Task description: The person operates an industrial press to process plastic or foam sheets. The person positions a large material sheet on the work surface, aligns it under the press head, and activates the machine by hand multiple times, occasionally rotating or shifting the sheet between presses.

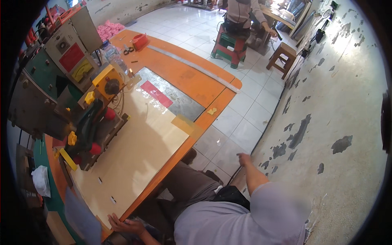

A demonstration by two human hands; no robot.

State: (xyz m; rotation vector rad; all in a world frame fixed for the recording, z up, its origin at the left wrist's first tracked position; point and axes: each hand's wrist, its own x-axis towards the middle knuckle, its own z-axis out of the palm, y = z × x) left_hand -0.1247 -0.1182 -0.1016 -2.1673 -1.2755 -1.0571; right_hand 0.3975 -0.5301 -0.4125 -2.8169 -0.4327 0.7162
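My left hand (125,225) is at the near corner of the bench, its fingers apart and resting by the edge of a cream board (134,151). A bluish translucent sheet (83,216) hangs beside that corner. Away from the bench, my right hand (244,159) hangs over the floor near the wall, with a finger stretched out and nothing in it. Two small dark-and-white pieces (113,199) lie on the board. Over its left side stands a machine head (92,130) with red knobs and yellow parts. Tan tape (185,125) covers the board's right corner.
A metal plate (185,107) with a pink strip (156,94) lies beyond the board. A long metal ruler (192,65), scissors (128,50) and a red container (140,41) are on the orange bench. A person (241,16) sits on a stool (229,47). A peeling wall (326,122) is at right.
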